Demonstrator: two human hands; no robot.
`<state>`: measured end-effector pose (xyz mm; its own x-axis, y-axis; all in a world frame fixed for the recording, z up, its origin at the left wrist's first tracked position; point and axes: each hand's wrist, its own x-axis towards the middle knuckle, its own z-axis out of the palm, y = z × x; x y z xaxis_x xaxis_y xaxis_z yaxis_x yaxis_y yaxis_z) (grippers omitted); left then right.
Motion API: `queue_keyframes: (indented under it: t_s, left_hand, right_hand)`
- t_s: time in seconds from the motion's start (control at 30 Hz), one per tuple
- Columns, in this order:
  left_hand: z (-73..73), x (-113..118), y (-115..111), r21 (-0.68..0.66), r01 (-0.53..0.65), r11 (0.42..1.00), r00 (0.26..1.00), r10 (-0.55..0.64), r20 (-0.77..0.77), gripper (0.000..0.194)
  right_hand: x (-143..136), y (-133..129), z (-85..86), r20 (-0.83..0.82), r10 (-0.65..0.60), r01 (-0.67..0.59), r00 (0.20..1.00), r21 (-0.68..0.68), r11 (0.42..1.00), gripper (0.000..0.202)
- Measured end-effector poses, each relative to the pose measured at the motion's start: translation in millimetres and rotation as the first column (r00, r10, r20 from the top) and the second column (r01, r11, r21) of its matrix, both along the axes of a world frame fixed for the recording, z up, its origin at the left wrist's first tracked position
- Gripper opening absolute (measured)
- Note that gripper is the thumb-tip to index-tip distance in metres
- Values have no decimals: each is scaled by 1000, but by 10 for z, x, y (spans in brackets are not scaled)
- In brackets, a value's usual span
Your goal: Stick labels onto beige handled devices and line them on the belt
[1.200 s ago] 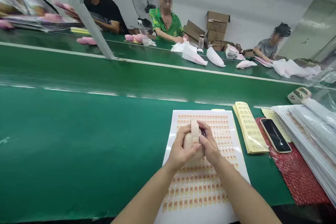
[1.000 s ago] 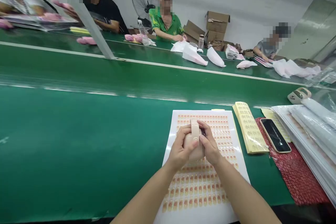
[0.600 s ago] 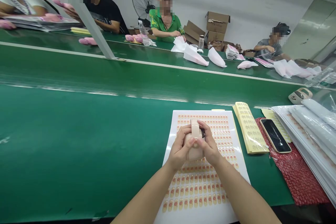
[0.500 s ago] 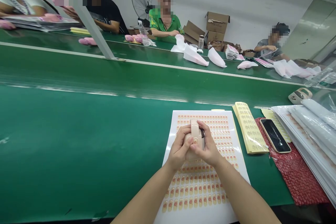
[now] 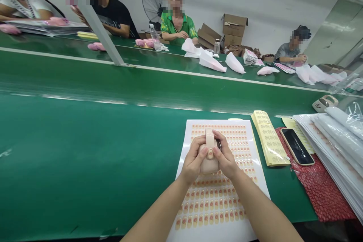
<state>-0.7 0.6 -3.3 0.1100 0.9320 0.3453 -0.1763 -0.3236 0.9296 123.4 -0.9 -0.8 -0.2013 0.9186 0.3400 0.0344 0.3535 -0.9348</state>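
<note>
Between my two hands is a small beige plastic device with a looped handle (image 5: 210, 164), held above a sheet of stickers. My left hand (image 5: 195, 157) grips its left side, and my right hand (image 5: 226, 157) grips its right side. Both thumbs press near an oval sticker (image 5: 210, 154) at the base of the handle. A dark part of the device shows beside my right fingers; its underside is hidden. The white sticker sheet (image 5: 215, 230) carries rows of small oval orange-and-yellow stickers and lies flat on the green table (image 5: 85, 166).
Right of the sheet lie a yellow label stack (image 5: 269, 138), a phone (image 5: 297, 146) on red bubble wrap (image 5: 326, 193), and piled plastic-wrapped sheets (image 5: 334, 151). A similar beige device (image 5: 324, 103) stands farther back. Beyond the green conveyor (image 5: 159, 87), several people work among white-wrapped pieces (image 5: 212, 61).
My right thumb has shifted up and back from the device's front, so the oval sticker and lower body show more fully. The device stays in both hands, almost in place.
</note>
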Motion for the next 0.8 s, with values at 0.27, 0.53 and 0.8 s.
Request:
queue_keyframes:
  t_s: [0.27,0.53,0.8]
  left_hand:
    - [-8,12,2,-32,-5,999,1000,6,13,30]
    - [12,-3,7,-59,-13,998,1000,15,26,33]
    - [29,-8,2,21,-26,999,992,28,-122,33]
  right_hand:
    - [3,-9,19,94,-5,1,996,47,999,58]
    - [-7,-6,20,2,6,-6,1000,-14,1000,46]
    - [-22,10,-12,5,-25,25,1000,27,999,43]
